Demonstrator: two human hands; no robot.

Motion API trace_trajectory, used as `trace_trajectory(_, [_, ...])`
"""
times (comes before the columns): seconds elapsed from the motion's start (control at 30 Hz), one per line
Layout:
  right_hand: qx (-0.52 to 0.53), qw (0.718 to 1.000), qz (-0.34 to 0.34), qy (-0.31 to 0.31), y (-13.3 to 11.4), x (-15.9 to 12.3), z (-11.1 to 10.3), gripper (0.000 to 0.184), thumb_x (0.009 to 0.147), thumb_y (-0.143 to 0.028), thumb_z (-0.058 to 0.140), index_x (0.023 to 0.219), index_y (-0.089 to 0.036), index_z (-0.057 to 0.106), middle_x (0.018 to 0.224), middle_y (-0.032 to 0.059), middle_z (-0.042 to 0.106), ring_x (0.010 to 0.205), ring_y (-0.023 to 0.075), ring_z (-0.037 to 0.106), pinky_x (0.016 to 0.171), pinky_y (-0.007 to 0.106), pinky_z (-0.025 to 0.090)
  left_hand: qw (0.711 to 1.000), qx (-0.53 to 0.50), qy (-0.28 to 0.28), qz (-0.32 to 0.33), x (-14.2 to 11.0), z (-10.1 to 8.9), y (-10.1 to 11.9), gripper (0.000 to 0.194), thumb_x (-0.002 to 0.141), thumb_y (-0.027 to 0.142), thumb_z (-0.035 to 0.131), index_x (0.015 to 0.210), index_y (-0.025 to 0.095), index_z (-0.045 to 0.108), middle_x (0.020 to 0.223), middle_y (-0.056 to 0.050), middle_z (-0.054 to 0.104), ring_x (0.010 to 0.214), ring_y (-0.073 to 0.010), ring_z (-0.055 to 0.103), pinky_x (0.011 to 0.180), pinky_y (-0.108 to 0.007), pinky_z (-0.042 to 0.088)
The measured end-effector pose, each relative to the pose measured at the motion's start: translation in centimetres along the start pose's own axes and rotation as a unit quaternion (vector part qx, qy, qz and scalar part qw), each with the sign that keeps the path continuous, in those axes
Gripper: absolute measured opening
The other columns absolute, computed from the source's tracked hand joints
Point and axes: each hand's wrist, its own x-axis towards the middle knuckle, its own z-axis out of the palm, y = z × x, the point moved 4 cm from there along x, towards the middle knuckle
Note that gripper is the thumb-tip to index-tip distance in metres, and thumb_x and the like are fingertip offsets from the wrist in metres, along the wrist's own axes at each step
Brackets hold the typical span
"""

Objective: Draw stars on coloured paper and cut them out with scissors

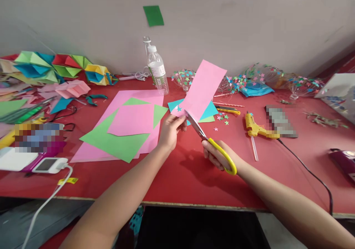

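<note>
My left hand [171, 130] pinches the lower left corner of a pink paper strip [205, 88], which has star-shaped holes near that end. In my right hand [219, 153] are scissors [222, 156] with yellow handles. Their blades meet the strip's lower edge, close to my left fingers; how far they are apart cannot be made out. Behind the strip lie blue paper [210, 110] and green paper [208, 119]. Small paper stars [226, 123] are scattered to the right, beside a yellow box cutter [229, 110].
Pink sheets [130, 96] and green sheets [124, 147] lie stacked at left. Water bottle [157, 70] stands behind them. At right are a yellow glue gun [256, 127] with its cord and a phone [281, 121]. Folded paper shapes [63, 66] and a power bank [48, 165] sit at left.
</note>
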Motion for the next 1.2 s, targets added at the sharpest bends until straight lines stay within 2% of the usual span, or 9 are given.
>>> trace_trajectory(0.37, [-0.019, 1.0, 0.014, 0.02, -0.28, -0.26, 0.0, 0.058, 0.086, -0.073, 0.047, 0.061, -0.021, 0.046, 0.031, -0.0081, 0.037, 0.028, 0.0056, 0.032, 0.037, 0.021, 0.027, 1.0, -0.012, -0.003, -0.001, -0.09, 0.07, -0.12, 0.01, 0.078, 0.028, 0.067, 0.072, 0.02, 0.064, 0.058, 0.003, 0.058, 0.051, -0.0087, 0.051, 0.052, -0.023, 0.041])
trace_trajectory(0.57, [0.003, 1.0, -0.011, 0.009, -0.02, -0.14, 0.04, 0.059, 0.085, -0.075, 0.045, 0.064, -0.02, 0.049, 0.032, -0.0086, 0.037, 0.03, 0.0055, 0.03, 0.038, 0.021, 0.028, 1.0, -0.012, -0.005, 0.0, -0.15, 0.22, -0.05, 0.013, 0.075, 0.03, 0.069, 0.071, 0.019, 0.064, 0.057, 0.003, 0.058, 0.049, -0.008, 0.051, 0.051, -0.022, 0.041])
trace_trajectory(0.87, [0.001, 1.0, 0.006, 0.019, -0.18, -0.19, 0.18, 0.066, 0.076, -0.085, 0.047, 0.061, -0.021, 0.046, 0.031, -0.0078, 0.037, 0.028, 0.0059, 0.031, 0.037, 0.022, 0.026, 1.0, -0.01, -0.005, -0.002, -0.1, 0.07, -0.44, 0.014, 0.075, 0.031, 0.07, 0.072, 0.019, 0.064, 0.058, 0.003, 0.058, 0.05, -0.0079, 0.051, 0.052, -0.022, 0.041])
trace_trajectory(1.2, [-0.008, 1.0, 0.008, 0.025, -0.43, -0.3, -0.11, 0.069, 0.071, -0.089, 0.047, 0.06, -0.021, 0.046, 0.031, -0.0082, 0.036, 0.029, 0.0051, 0.032, 0.035, 0.02, 0.026, 1.0, -0.003, -0.005, 0.001, 0.06, -0.1, -0.02, 0.013, 0.074, 0.03, 0.069, 0.071, 0.019, 0.064, 0.058, 0.003, 0.058, 0.049, -0.0081, 0.051, 0.051, -0.022, 0.041])
